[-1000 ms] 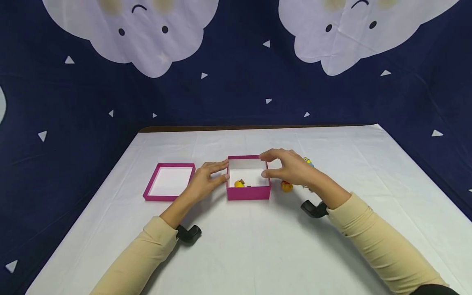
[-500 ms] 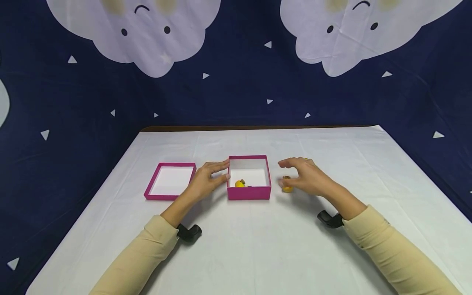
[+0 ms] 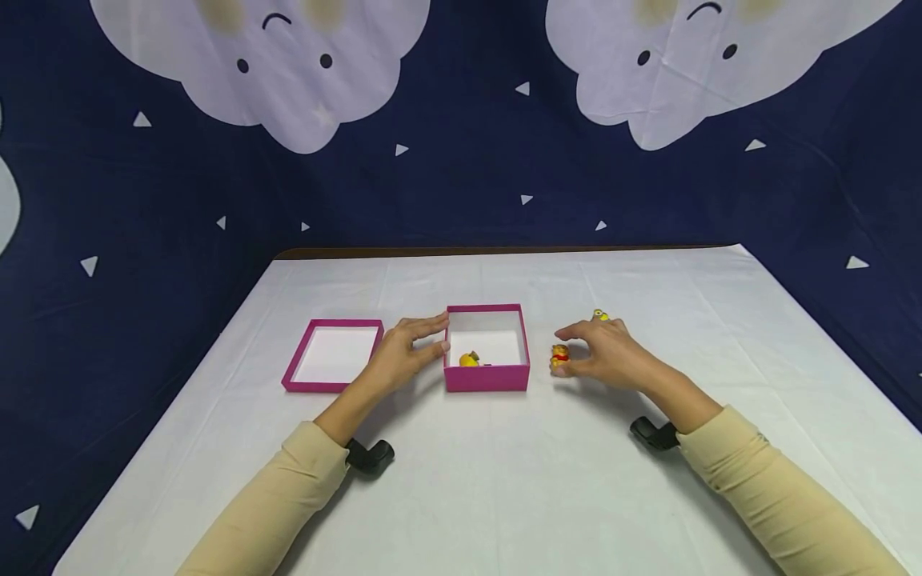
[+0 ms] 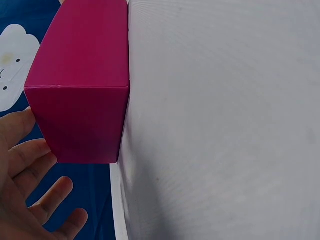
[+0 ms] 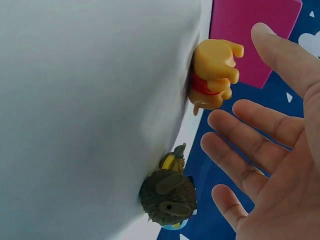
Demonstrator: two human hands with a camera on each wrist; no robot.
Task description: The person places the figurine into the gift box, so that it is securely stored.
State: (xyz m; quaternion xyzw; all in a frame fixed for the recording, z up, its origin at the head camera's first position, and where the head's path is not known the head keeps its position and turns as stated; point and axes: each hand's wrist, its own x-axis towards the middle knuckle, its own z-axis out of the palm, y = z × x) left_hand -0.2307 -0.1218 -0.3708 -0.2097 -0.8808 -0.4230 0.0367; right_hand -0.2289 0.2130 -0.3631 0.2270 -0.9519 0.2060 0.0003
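Note:
A magenta box with a white inside stands uncovered at the table's middle. Fingertips of my left hand touch its left side; the fingers are nearly straight, as the left wrist view of the box also shows. Inside lies a small yellow figure, partly hidden by the front wall. Right of the box, a yellow bear figurine with a red shirt lies on its back. My right hand hovers around it, thumb and fingers spread; the right wrist view shows a gap between the fingers and the bear.
The magenta lid lies left of the box, its white inside up. Beyond my right hand are a yellow figure, partly hidden, and a brown spiky figure. White cloth covers the table; a dark blue backdrop hangs behind.
My right hand has left the box's right wall and moved right to the bear figurine, fingers spread. My left hand stays at the box, which has not shifted.

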